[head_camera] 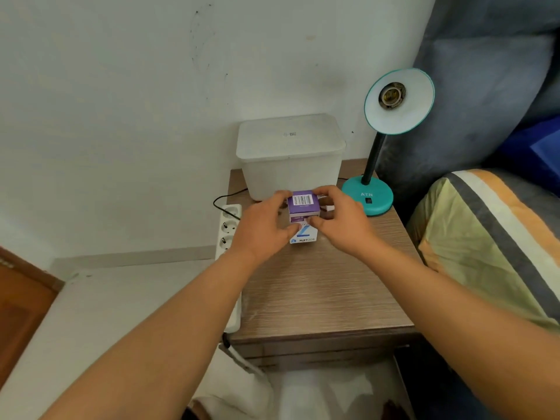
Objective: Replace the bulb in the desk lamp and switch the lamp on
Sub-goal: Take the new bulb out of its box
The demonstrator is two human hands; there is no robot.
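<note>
A small purple and white bulb box [303, 212] with a barcode on top stands on the wooden bedside table [321, 286]. My left hand [263, 228] grips its left side and my right hand [339, 219] grips its right side, thumbs on the front. The teal desk lamp [368, 195] stands at the table's back right on a round base with a black switch. Its shade [399, 101] faces me, and the socket [391, 95] inside holds no bulb. The box's contents are hidden.
A white lidded plastic container [289, 153] sits at the table's back against the wall. A white power strip [227, 231] hangs along the table's left edge with a black cord. A bed with a striped pillow [491, 237] borders the right.
</note>
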